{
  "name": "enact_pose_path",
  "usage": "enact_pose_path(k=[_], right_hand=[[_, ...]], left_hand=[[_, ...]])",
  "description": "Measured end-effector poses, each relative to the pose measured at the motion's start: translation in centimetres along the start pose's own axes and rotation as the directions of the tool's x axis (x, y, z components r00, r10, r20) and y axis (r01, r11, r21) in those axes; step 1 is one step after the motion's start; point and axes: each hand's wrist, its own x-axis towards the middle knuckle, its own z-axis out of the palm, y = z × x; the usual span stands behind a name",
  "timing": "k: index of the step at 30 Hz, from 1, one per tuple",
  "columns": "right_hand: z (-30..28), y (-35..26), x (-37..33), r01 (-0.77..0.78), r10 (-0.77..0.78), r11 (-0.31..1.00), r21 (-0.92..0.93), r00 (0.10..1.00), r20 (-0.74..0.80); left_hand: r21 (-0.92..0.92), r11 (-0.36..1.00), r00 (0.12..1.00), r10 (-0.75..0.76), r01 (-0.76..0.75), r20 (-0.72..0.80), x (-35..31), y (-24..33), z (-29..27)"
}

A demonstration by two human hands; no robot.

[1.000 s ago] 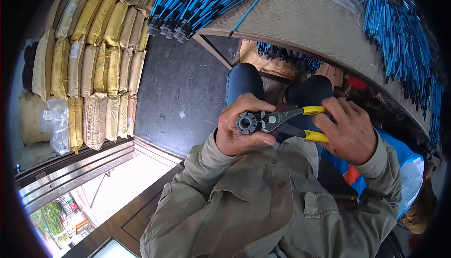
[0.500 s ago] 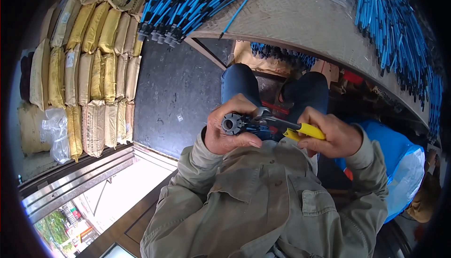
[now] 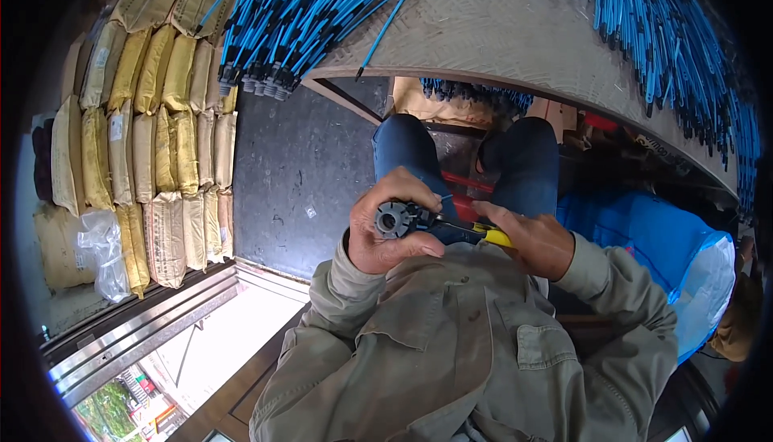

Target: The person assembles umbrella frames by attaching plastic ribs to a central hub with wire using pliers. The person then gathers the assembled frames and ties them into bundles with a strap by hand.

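In front of my lap, my left hand (image 3: 369, 241) is wrapped round a dark grey and black round part (image 3: 390, 221). Its near end is a notched ring with a hole in the middle, and a thin blue piece (image 3: 445, 197) pokes out beside my fingertips. Close by, my right hand (image 3: 541, 241) grips pliers with yellow handles (image 3: 497, 237). The tool's dark metal head points left and reaches the round part behind my left fingers. Exactly where the jaws touch is hidden, and my right palm covers most of the handles.
Beyond my knees stands a table (image 3: 475, 27) with a bundle of blue and black tubes (image 3: 314, 19) and a larger pile of them (image 3: 664, 47). Stacked sacks (image 3: 161, 144) line the left side. A blue bag (image 3: 636, 233) sits at my right, and red bars show between my legs.
My right hand has moved left with the pliers, closer to my left hand. Less of the yellow handles shows now. My left hand keeps its hold on the round part.
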Motion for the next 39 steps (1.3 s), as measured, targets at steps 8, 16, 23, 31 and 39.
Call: enact_pose_path(k=[8,16,23,31,39], right_hand=[[-1.0,0.4,-0.8,0.206,-0.155,0.935,0.29,0.97,-0.188],[-0.6,-0.4,0.0,0.22,-0.19,0.928,0.301,0.974,-0.126],[-1.7,-1.1,-0.9,0.121,-0.116,0.946,0.302,0.993,-0.033],[0.2,-1.4,-0.7,0.084,-0.068,0.987,0.136,0.991,-0.117],[-8.9,-0.9,-0.8,0.019,-0.1,0.944,0.329,0.968,0.232]], left_hand=[[-0.121,0.991,0.998,-0.056,0.059,0.026,0.0,-0.1,-0.5],[-0.105,0.994,1.0,0.014,-0.015,-0.013,-0.8,-0.4,-0.1],[-0.099,0.995,1.0,-0.011,0.008,-0.026,-0.8,-0.3,0.3],[-0.058,0.998,0.999,0.002,-0.004,-0.036,-0.3,-0.8,0.6],[-0.086,0.996,1.0,0.011,-0.009,0.029,-0.4,-0.6,0.5]])
